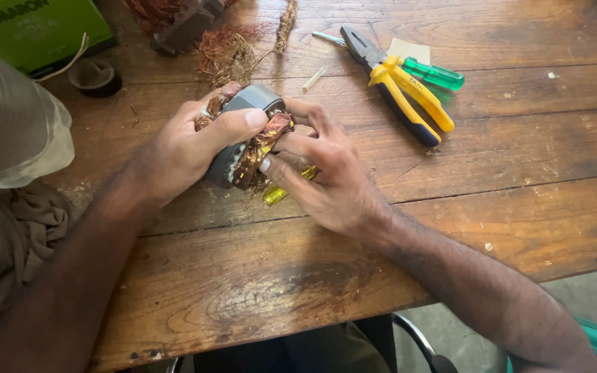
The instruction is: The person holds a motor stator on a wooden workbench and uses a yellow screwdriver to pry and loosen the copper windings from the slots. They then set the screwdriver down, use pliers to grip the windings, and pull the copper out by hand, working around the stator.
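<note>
A small grey metal motor stator [240,131] with copper windings rests on edge on the wooden table [492,159]. My left hand [181,148] wraps around its left side, thumb lying across the top. My right hand [326,176] presses against its right side, fingers on the copper coil [260,145], and also holds a tool with a clear yellow handle [276,195], mostly hidden under the palm.
Yellow-handled pliers [402,90] and a green-handled screwdriver [433,74] lie at the upper right. Loose copper wire scraps [226,52] sit behind the stator. A black tape roll [96,77] and green box [32,31] stand top left, a cloth [8,235] at left.
</note>
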Available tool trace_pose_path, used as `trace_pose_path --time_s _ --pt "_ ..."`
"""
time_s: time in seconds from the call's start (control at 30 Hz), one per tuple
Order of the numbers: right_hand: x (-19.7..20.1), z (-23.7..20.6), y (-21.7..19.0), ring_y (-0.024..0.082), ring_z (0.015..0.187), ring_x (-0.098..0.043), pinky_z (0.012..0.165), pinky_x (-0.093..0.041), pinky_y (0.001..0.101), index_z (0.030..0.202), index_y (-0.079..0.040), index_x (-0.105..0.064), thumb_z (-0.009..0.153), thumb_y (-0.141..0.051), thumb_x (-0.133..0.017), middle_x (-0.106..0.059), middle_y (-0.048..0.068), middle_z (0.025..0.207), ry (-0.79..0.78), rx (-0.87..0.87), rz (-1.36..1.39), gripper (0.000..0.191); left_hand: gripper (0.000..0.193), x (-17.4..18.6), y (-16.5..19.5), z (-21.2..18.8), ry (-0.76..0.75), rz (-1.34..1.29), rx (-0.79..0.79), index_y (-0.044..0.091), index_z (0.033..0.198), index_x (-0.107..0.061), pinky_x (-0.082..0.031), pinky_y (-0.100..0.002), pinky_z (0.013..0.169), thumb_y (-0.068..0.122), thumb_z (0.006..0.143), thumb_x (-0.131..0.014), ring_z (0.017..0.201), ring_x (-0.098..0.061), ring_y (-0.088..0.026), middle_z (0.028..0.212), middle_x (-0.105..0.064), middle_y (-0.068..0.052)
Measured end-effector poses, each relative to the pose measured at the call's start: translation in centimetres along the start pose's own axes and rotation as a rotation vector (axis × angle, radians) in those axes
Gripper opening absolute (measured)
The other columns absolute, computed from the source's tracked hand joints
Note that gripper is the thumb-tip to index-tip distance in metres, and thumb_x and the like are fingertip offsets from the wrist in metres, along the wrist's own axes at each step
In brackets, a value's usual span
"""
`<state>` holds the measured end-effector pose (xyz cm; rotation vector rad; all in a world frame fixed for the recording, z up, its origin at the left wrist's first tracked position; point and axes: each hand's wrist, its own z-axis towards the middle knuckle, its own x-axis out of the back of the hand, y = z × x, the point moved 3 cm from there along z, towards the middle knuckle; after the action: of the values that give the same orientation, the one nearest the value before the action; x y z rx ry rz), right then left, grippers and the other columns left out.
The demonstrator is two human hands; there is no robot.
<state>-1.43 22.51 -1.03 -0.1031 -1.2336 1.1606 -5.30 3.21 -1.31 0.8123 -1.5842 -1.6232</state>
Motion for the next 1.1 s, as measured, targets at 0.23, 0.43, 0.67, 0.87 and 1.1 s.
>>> trace_pose_path --time_s 0.23,0.43,0.67,0.87,1.1 --pt "-0.23 -0.1 0.36 0.026 0.128 -0.057 0.107 -0.054 0.0452 0.116 -0.007 -0.072 0.1 -0.016 -0.069 -0.048 0.019 0.146 -0.022 -0.07 0.072 0.019 0.048 0.0 0.29 -0.07 -0.012 0.015 -0.014 0.001 0.127 -0.063 -0.052 -0.029 0.093 0.042 0.102 -0.055 0.104 -0.063 -0.01 0.112 -0.069 -0.004" --pt "0.14 -0.03 -0.1 0.028 0.133 -0.057 0.111 -0.052 0.046 0.117 -0.006 -0.071 0.101 -0.014 -0.07 -0.049 0.019 0.145 -0.012 -0.041 0.053 0.018 0.048 -0.03 0.32 -0.04 -0.01 0.002 -0.012 0.001 0.128 -0.061 -0.052 -0.028 0.095 0.041 0.101 -0.056 0.105 -0.063 -0.01 0.114 -0.07 -0.003" --pt "0.16 -0.01 -0.22 0.027 0.128 -0.06 0.108 -0.054 0.044 0.121 -0.006 -0.07 0.1 -0.014 -0.07 -0.049 0.019 0.144 -0.007 -0.061 0.106 0.022 0.048 0.07 0.17 0.07 -0.003 0.032 0.025 0.002 0.127 -0.063 -0.054 -0.029 0.091 0.042 0.101 -0.055 0.102 -0.065 -0.01 0.109 -0.071 -0.004" --pt "0.12 -0.13 -0.07 0.027 0.129 -0.061 0.107 -0.055 0.0439 0.119 -0.006 -0.07 0.101 -0.013 -0.071 -0.05 0.019 0.145 0.013 -0.022 0.097 0.019 0.049 -0.04 0.29 0.04 -0.016 0.006 -0.01 0.0 0.127 -0.062 -0.054 -0.029 0.092 0.042 0.102 -0.056 0.102 -0.064 -0.01 0.11 -0.069 -0.004" --pt "0.09 -0.16 0.14 0.029 0.135 -0.057 0.111 -0.053 0.0445 0.118 -0.006 -0.071 0.101 -0.014 -0.071 -0.05 0.019 0.144 -0.005 -0.037 0.092 0.019 0.052 -0.02 0.36 0.05 0.0 0.057 0.019 0.002 0.127 -0.062 -0.055 -0.029 0.092 0.045 0.1 -0.054 0.102 -0.066 -0.011 0.108 -0.071 -0.005"
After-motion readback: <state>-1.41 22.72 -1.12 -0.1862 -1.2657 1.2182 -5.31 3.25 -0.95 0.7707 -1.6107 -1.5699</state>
